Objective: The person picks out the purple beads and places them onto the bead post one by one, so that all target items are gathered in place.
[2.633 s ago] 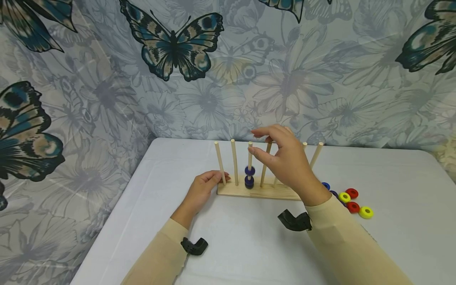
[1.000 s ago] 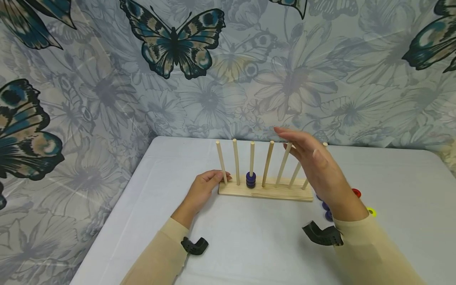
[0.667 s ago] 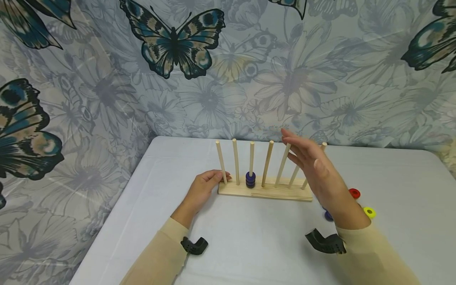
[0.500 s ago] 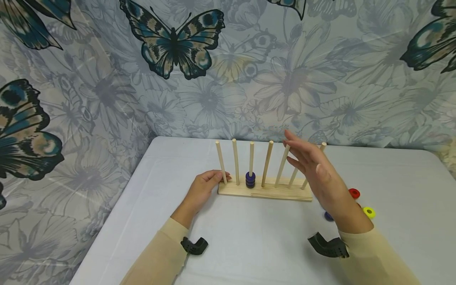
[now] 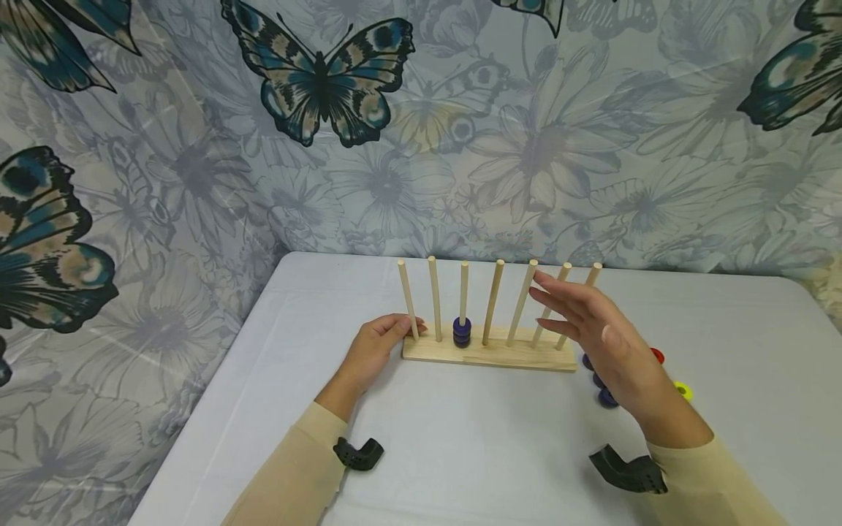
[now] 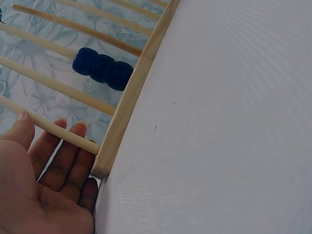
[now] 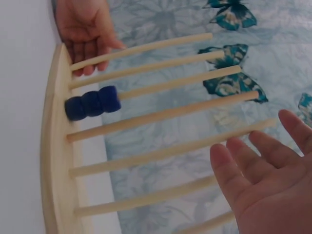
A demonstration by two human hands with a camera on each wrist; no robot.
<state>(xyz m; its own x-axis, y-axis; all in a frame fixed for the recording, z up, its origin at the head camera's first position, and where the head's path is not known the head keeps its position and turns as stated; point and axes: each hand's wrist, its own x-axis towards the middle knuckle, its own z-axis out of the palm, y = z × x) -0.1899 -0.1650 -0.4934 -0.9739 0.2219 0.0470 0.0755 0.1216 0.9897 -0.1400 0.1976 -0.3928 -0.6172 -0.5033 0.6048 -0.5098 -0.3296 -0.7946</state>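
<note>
A wooden peg stand (image 5: 487, 356) stands on the table with several upright pegs. Three dark blue rings (image 5: 462, 332) are stacked at the foot of its third peg from the left; the left wrist view shows these blue rings (image 6: 102, 68) pressed close together. My left hand (image 5: 375, 349) holds the stand at its left end, thumb and fingers on either side of the outermost peg (image 6: 58, 130). On the right, my right hand (image 5: 608, 343) is raised beside the right-hand pegs, fingers spread and nothing in it; its fingertips (image 7: 222, 153) overlap a peg in the right wrist view.
Loose rings lie right of the stand, partly hidden behind the right hand: blue rings (image 5: 607, 398), a red ring (image 5: 658, 355) and a yellow ring (image 5: 684, 391). A white cloth covers the table (image 5: 460, 453). Behind it hangs a butterfly-patterned backdrop (image 5: 388, 197).
The upper blue ring has slid down its peg onto the others. My right hand has moved from that peg to the right and lowered, its fingers opening out. The left hand stays put.
</note>
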